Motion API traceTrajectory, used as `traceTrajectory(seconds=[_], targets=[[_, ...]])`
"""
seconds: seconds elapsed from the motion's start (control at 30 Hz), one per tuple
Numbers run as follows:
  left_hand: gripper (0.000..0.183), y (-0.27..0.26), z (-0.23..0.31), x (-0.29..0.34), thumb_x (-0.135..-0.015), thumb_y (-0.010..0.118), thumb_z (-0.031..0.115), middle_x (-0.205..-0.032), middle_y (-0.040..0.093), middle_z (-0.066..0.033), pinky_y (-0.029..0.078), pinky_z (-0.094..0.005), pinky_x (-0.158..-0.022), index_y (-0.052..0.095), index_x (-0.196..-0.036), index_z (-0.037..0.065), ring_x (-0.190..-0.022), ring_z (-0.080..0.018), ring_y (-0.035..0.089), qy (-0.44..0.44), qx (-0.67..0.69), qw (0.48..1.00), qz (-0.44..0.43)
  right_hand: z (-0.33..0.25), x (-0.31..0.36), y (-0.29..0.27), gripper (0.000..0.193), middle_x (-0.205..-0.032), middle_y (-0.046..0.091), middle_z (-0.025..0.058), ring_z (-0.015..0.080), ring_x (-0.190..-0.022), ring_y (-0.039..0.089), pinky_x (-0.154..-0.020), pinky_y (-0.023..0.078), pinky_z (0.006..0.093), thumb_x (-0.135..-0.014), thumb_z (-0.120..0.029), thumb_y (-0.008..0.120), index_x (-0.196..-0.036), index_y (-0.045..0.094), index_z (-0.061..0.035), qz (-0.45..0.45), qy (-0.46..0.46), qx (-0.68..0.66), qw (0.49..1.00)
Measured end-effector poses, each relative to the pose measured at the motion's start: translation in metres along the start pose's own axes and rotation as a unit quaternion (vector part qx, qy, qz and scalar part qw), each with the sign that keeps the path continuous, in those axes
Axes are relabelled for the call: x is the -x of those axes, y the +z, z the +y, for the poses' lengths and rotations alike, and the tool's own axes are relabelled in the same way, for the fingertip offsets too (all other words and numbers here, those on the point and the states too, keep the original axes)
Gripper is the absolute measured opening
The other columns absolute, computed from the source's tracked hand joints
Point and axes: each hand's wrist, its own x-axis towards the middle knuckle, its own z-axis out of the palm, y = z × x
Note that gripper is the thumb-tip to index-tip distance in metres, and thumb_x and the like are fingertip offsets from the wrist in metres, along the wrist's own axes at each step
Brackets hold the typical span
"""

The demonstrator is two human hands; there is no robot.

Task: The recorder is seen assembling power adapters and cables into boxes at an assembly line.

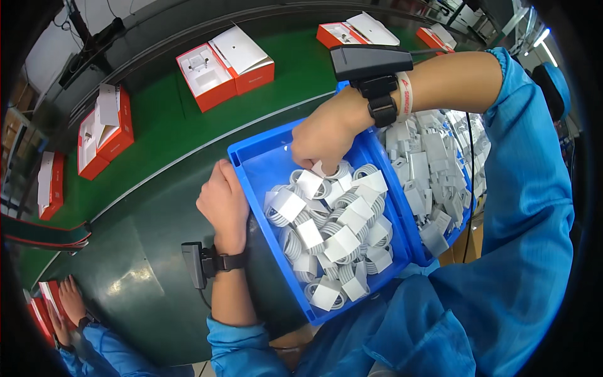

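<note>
A blue plastic bin stands tilted in front of me, filled with coiled white cables, each with a white paper wrap around it. My right hand reaches over the bin's far end, its fingers closed at a wrapped coil near the far side of the pile. That hand itself hides part of the grip. My left hand lies against the outside of the bin's left wall, near the far left corner. Its fingers are curled in and the fingertips do not show. Both wrists carry a black strapped device.
Right of the bin is a second blue bin heaped with white chargers. Open red and white boxes stand along the green belt. At lower left another person's hands touch a red box. A black cable hangs at right.
</note>
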Motion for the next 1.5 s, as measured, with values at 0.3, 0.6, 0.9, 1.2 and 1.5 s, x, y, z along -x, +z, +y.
traceTrajectory(seconds=[0.3, 0.6, 0.9, 1.2, 1.5], targets=[[0.044, 0.001, -0.003, 0.001, -0.099, 0.033, 0.033, -0.071, 0.064, -0.0229, 0.048, -0.0515, -0.064, 0.067, -0.09, 0.006, -0.068, -0.0434, 0.063, -0.007, -0.007, 1.0, 0.011, 0.006, 0.007, -0.038, 0.044, -0.089, 0.066, 0.0186, 0.0332, -0.082, 0.064, -0.072, 0.051, 0.0419, -0.071, -0.026, 0.069, -0.105, 0.066, 0.0021, 0.035, -0.021, 0.054, 0.998], [0.044, 0.0, -0.005, 0.002, -0.099, 0.034, 0.033, -0.07, 0.064, -0.0231, 0.048, -0.052, -0.063, 0.068, -0.09, 0.007, -0.068, -0.0434, 0.063, -0.014, -0.011, 1.0, 0.003, 0.103, -0.048, -0.123, 0.049, -0.096, 0.068, 0.0151, 0.0283, -0.091, 0.066, -0.082, 0.052, 0.0364, -0.069, -0.023, 0.072, -0.11, 0.064, 0.0019, 0.439, 0.022, 0.007, 0.898], [0.041, 0.001, 0.001, 0.0, -0.098, 0.036, 0.032, -0.069, 0.064, -0.0228, 0.048, -0.0518, -0.061, 0.068, -0.09, 0.008, -0.065, -0.0433, 0.063, -0.013, -0.013, 1.0, 0.002, 0.159, -0.102, -0.1, 0.045, -0.099, 0.069, 0.0161, 0.0293, -0.094, 0.066, -0.081, 0.052, 0.0369, -0.069, -0.02, 0.074, -0.106, 0.065, 0.0015, 0.364, 0.07, 0.013, 0.929], [0.042, 0.001, -0.024, 0.016, -0.097, 0.038, 0.033, -0.086, 0.069, -0.0191, 0.051, -0.0482, -0.07, 0.069, -0.107, 0.007, -0.08, -0.0391, 0.067, -0.024, 0.006, 0.999, 0.025, 0.128, -0.091, -0.104, 0.023, -0.079, 0.067, 0.0207, 0.0371, -0.078, 0.066, -0.07, 0.052, 0.0496, -0.07, -0.023, 0.063, -0.081, 0.069, -0.0046, 0.452, -0.061, 0.144, 0.878], [0.046, 0.002, -0.014, 0.006, -0.098, 0.038, 0.036, -0.095, 0.069, -0.0196, 0.049, -0.0432, -0.077, 0.065, -0.11, 0.0, -0.086, -0.0373, 0.065, -0.027, 0.086, 0.996, 0.002, -0.053, 0.245, 0.001, 0.034, -0.106, 0.067, 0.0145, 0.0281, -0.096, 0.065, -0.083, 0.053, 0.0394, -0.087, -0.025, 0.063, -0.11, 0.065, -0.0002, 0.47, 0.047, 0.226, 0.852]])
